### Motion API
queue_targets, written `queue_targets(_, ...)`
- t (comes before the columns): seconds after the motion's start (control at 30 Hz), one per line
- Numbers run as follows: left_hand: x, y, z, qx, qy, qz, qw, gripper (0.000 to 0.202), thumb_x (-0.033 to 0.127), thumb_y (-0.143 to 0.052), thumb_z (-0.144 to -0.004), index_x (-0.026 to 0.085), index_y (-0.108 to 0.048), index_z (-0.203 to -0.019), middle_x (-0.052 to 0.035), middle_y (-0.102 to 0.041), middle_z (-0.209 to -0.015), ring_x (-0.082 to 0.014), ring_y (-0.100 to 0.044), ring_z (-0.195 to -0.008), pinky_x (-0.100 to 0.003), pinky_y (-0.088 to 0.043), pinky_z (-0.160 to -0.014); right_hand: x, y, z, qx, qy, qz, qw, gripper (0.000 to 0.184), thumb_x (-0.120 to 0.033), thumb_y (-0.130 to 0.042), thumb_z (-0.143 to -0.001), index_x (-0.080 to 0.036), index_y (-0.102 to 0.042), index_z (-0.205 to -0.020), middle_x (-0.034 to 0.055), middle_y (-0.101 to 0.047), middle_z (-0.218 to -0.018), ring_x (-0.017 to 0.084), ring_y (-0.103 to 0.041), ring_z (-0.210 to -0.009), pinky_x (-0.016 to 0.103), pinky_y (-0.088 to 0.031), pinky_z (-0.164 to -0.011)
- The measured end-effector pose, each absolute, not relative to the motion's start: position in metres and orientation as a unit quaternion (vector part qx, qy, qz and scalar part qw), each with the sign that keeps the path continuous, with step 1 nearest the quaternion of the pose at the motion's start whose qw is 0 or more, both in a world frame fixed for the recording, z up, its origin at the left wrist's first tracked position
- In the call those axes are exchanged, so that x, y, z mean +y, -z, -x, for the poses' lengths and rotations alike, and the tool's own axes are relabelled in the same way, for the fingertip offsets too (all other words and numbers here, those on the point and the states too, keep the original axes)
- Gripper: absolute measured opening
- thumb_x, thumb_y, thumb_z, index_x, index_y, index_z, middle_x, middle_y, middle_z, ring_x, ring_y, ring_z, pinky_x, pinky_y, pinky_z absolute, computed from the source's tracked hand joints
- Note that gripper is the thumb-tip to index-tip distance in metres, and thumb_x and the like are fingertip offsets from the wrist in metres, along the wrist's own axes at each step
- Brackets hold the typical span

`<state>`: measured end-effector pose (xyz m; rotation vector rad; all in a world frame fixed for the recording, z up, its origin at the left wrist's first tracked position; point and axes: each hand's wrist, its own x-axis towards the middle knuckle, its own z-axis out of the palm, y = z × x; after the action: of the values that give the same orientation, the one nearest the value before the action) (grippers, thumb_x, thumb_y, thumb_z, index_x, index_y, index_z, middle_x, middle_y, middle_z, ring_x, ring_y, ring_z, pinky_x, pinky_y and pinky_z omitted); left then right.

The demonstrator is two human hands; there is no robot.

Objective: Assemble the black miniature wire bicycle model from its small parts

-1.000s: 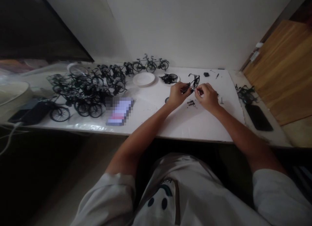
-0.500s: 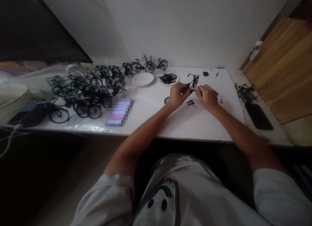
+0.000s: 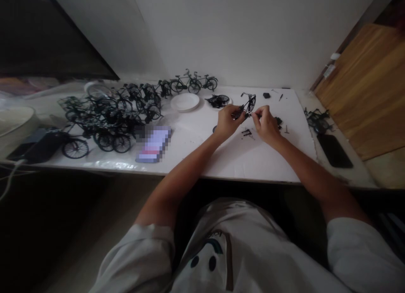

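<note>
My left hand [image 3: 228,121] is closed around the lower part of a black miniature bicycle [image 3: 249,101], tilted above the white board. Its handlebar and one wheel stick out past the fingers. The fingers of my right hand [image 3: 268,126] pinch a small dark tool with a thin pale shaft [image 3: 258,115]. That shaft points at the bicycle's near end, close to my left thumb. Its exact tip is too small to make out. Below and between the hands lie small black parts [image 3: 246,133]. A loose wheel is mostly hidden behind my left hand.
Many finished-looking miniature bicycles [image 3: 120,120] crowd the left side. A white plate [image 3: 185,102] stands behind, beside another dish with black parts [image 3: 218,100]. A lit phone [image 3: 155,144] lies front left, a dark phone [image 3: 334,150] at right. A wooden panel [image 3: 363,90] leans at far right.
My right hand has turned and its fingers have opened out into a pinch, showing the dark tool. The bicycle has shifted slightly up and left in my left hand.
</note>
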<state>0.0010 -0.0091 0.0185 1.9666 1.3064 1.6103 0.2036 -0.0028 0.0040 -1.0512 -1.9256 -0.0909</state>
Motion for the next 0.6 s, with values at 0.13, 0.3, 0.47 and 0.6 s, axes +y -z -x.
queue_targets(0.13,-0.011,-0.017,-0.003,0.451,-0.545,-0.691,0.149,0.007,0.027,-0.078,-0.092,0.020,-0.080,-0.091,-0.0055,-0.073,-0.085,-0.0184,-0.068,-0.078,-0.032,-0.058,-0.076,-0.002,-0.008,-0.207,-0.780,0.073,0.435,0.445,0.038,-0.058,-0.045,-0.115,-0.026,-0.058,-0.100,0.0095,-0.068,-0.092,0.027,-0.067,-0.086,0.039,-0.051,-0.070)
queue_targets(0.3,-0.012,-0.015,-0.005,0.441,-0.543,-0.696,0.161,0.009,0.027,-0.079,-0.093,0.020,-0.081,-0.097,-0.0059,-0.073,-0.089,-0.0183,-0.069,-0.080,-0.031,-0.060,-0.076,-0.005,-0.014,-0.208,-0.780,0.099,0.437,0.437,0.041,-0.054,-0.042,-0.116,-0.027,-0.059,-0.091,0.0065,-0.063,-0.080,0.025,-0.064,-0.081,0.037,-0.047,-0.067)
queue_targets(0.47,-0.010,-0.015,-0.003,0.444,-0.542,-0.699,0.146,0.006,0.025,-0.078,-0.093,0.020,-0.081,-0.094,-0.0058,-0.072,-0.085,-0.0188,-0.067,-0.078,-0.032,-0.059,-0.076,-0.009,-0.015,-0.207,-0.794,0.048,0.423,0.434,0.023,-0.049,-0.055,-0.109,-0.026,-0.058,-0.109,0.0083,-0.073,-0.096,0.026,-0.068,-0.087,0.039,-0.052,-0.072)
queue_targets(0.6,-0.007,-0.013,0.000,0.431,-0.543,-0.708,0.139,0.008,0.024,-0.076,-0.094,0.020,-0.081,-0.098,-0.0062,-0.071,-0.088,-0.0191,-0.068,-0.082,-0.031,-0.060,-0.077,-0.007,-0.012,-0.208,-0.806,-0.010,0.412,0.425,0.020,-0.047,-0.055,-0.108,-0.027,-0.054,-0.110,0.0084,-0.073,-0.103,0.024,-0.067,-0.084,0.038,-0.051,-0.071)
